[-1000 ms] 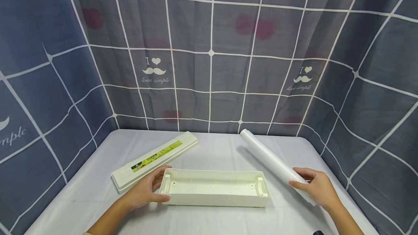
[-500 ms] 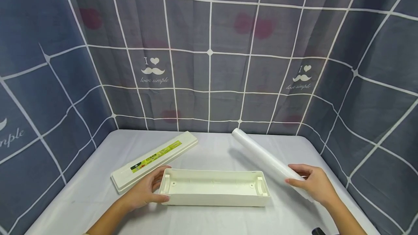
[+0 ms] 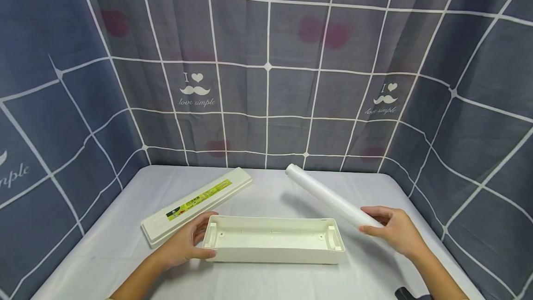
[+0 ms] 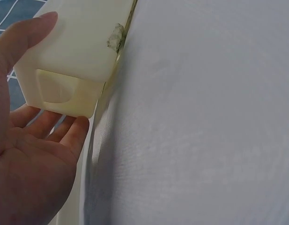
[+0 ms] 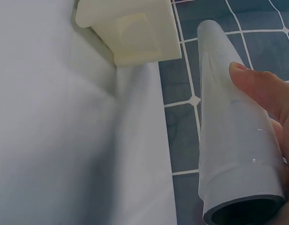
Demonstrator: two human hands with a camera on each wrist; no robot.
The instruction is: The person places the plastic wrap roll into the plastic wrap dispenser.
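Note:
In the head view, a long cream plastic box (image 3: 275, 255) lies open side up on the white table. My left hand (image 3: 183, 242) holds its left end, thumb at the front wall and fingers round the end. The left wrist view shows that thumb (image 4: 41, 26) on the box's side wall. My right hand (image 3: 397, 233) grips the near end of a white roll of plastic film (image 3: 326, 193), slanted with its far end toward the back. A hollow dark core opening shows at the roll's near end (image 5: 242, 187) in the right wrist view.
Behind the box lies a long cream lid (image 3: 197, 203) with a green and yellow label, slanting to the back. A dark object (image 3: 404, 293) shows at the bottom edge beside the right forearm. Grey checked curtains (image 3: 245, 87) enclose the table (image 3: 266, 281) at the back and sides.
My right hand has shifted the film roll leftward, its far end swinging left toward the middle of the back edge. My left hand and the box stay in place.

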